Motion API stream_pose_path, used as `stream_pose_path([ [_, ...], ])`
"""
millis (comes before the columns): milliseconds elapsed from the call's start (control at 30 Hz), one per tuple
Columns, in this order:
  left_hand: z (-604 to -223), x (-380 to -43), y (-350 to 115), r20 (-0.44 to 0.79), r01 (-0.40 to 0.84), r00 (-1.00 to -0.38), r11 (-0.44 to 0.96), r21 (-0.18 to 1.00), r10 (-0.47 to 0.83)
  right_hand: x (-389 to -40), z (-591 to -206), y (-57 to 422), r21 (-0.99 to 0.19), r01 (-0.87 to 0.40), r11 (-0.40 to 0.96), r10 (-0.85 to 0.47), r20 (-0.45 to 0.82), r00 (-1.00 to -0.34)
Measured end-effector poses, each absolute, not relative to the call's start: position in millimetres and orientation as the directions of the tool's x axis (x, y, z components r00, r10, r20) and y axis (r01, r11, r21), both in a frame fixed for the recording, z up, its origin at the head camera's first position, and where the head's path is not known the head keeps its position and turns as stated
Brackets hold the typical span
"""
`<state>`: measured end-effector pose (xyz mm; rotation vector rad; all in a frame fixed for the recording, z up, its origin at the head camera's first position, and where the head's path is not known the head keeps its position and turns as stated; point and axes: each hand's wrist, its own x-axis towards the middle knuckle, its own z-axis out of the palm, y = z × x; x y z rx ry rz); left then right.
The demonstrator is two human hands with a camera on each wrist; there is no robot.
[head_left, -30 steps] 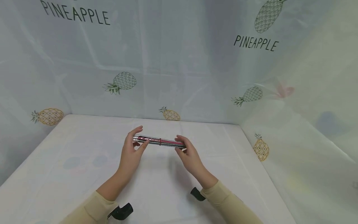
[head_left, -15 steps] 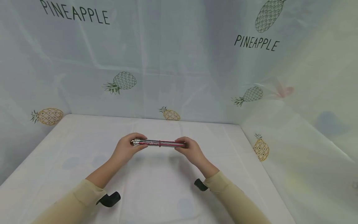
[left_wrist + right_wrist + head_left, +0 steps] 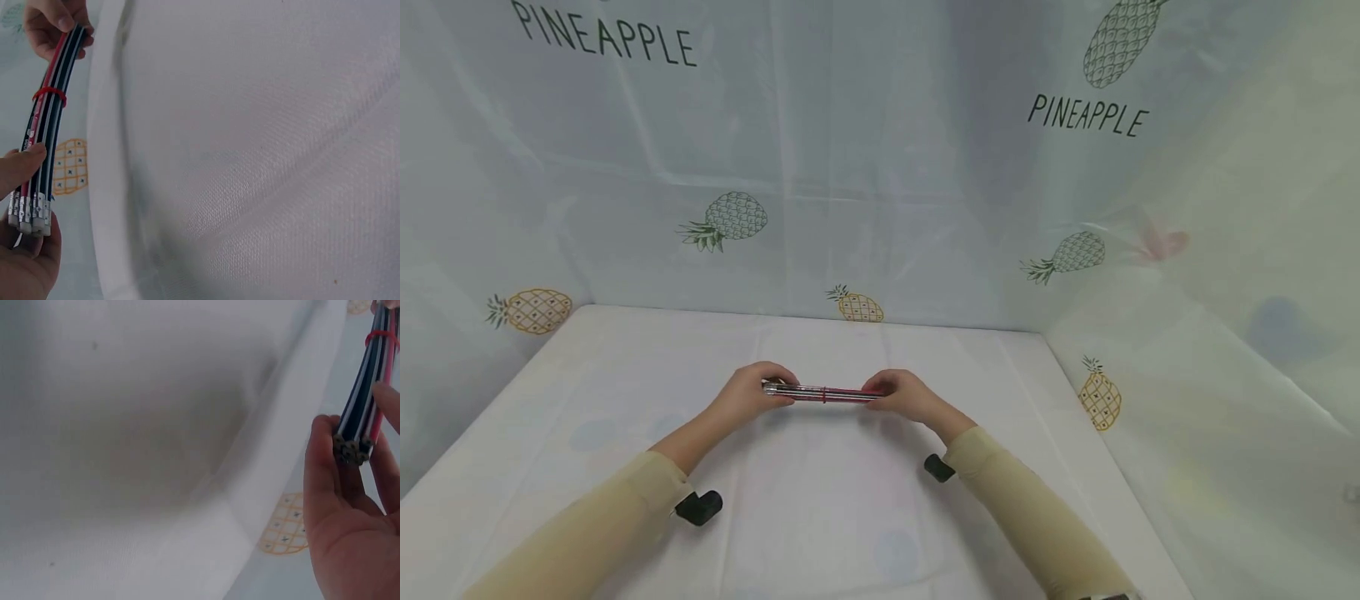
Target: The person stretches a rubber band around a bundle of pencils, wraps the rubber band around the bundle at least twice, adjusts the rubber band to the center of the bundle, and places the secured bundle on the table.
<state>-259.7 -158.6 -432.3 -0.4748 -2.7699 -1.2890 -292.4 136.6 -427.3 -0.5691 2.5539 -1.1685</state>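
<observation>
A bundle of pencils [image 3: 842,395], striped dark, silver and red, lies level between my two hands over the table. Round its middle goes a red rubber band [image 3: 50,95]. My left hand [image 3: 749,392] grips the end with the silver ferrules and white erasers [image 3: 32,215], thumb on top in the left wrist view. The other end is held by my right hand [image 3: 910,395]. In the right wrist view the blunt, unsharpened pencil ends [image 3: 353,450] show between thumb and fingers. Whether the bundle touches the table cannot be told.
A white cloth covers the table [image 3: 820,500]. Behind it and to the right hang pale curtains [image 3: 880,167] printed with pineapples. A dark camera mount [image 3: 698,507] sits at the left cuff, and another dark mount [image 3: 938,468] at the right cuff.
The bundle has gone from tilted to nearly level and now sits slightly lower in the head view. My left hand has shifted its hold on the eraser end; the right keeps its end.
</observation>
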Motion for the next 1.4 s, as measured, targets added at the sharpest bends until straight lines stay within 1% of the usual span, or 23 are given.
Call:
stream_pose_path([
  [133,-439.4,-269.7,-157.4,0.145,0.302,-0.946,0.626,0.719,0.290,-302.5,-430.6,137.2,-0.759,-0.206,0.618,-0.453,-0.130,-0.882],
  [333,-450.2,-281.0,-155.2,0.135,0.356,-0.923,0.661,0.661,0.361,-314.9,-438.6,137.6,-0.741,-0.172,0.649,-0.445,-0.187,-0.876],
  [500,-455.4,-285.9,-151.9,0.102,0.349,-0.923,0.700,0.623,0.370,-318.8,-445.4,137.3,-0.704,-0.148,0.694,-0.424,-0.234,-0.875],
  [667,-459.1,-286.8,-148.5,0.072,0.334,-0.928,0.729,0.597,0.366,-317.1,-449.0,132.9,-0.696,-0.161,0.700,-0.419,-0.217,-0.882],
  [867,-462.3,-285.5,-149.2,0.033,0.297,-0.936,0.736,0.609,0.350,-314.3,-450.3,128.4,-0.684,-0.175,0.709,-0.416,-0.205,-0.886],
  [1133,-463.1,-280.8,-154.3,0.042,0.305,-0.934,0.733,0.608,0.354,-309.5,-447.6,129.6,-0.690,-0.165,0.704,-0.404,-0.199,-0.893],
  [1400,-459.5,-276.6,-164.9,0.024,0.274,-0.945,0.750,0.603,0.325,-305.3,-445.5,133.8,-0.672,-0.173,0.720,-0.397,-0.195,-0.897],
])
